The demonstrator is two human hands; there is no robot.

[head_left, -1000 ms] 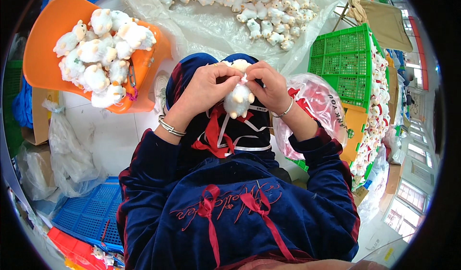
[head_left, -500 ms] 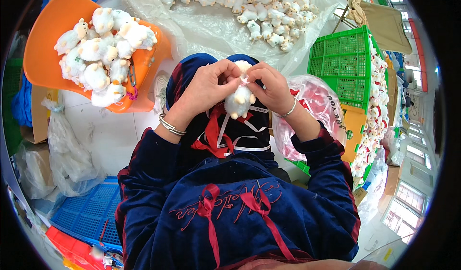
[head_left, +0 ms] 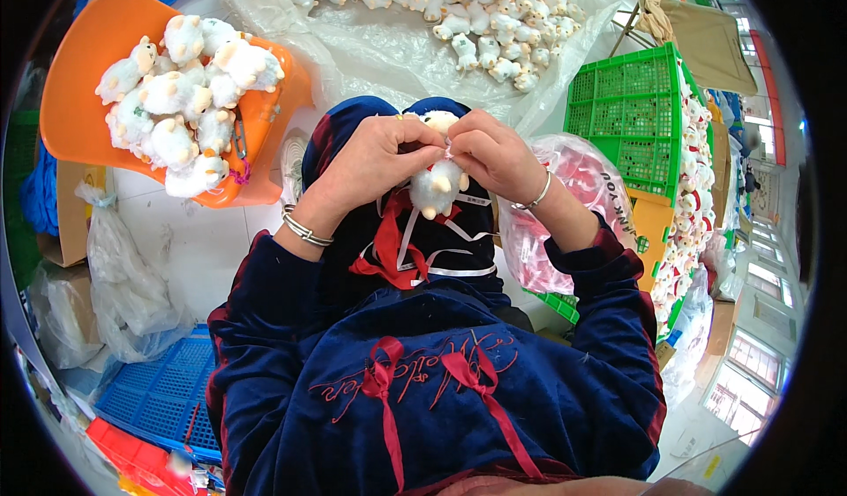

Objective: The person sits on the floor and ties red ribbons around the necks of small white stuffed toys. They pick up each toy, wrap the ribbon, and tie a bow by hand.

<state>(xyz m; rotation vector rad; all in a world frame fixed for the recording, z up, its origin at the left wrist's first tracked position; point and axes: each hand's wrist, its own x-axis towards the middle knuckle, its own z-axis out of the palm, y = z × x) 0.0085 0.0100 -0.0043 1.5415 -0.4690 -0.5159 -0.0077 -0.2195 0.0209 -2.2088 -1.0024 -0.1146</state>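
Taking the small white plush toy (head_left: 432, 198) as the centre of the dial, the dark blue velvet jacket (head_left: 397, 408) fills the near ground at 6 o'clock. Beyond it on the lap (head_left: 459, 295), a piece of red cloth (head_left: 390, 251) lies at about 7 o'clock, with thin white strips (head_left: 463, 273) around 6 o'clock. The toy itself is between the two hands, over the knees, its head toward 12 o'clock and its feet toward 6; whether it also rests on the lap, I cannot tell.

The left hand (head_left: 379, 152) comes in from 8 o'clock and the right hand (head_left: 498, 159) from 4. Both have thumb and forefinger pinched together on a thin pinkish strip (head_left: 447, 150) at the toy's neck, their tips almost touching and partly hiding the head. Each wrist wears a metal bracelet.

Further off, a clear bag (head_left: 547, 240) with pink and red contents sits near 3:30. Between 9 and 10 o'clock, an orange chair (head_left: 84, 64) bears a heap of similar toys (head_left: 168, 95), with a small tool (head_left: 240, 139) beside them. A blue crate (head_left: 159, 390) lies at 8 o'clock, a green crate (head_left: 622, 126) at 2:30. Farthest, toward 12, many more toys (head_left: 503, 24) cover clear plastic sheeting (head_left: 353, 64).
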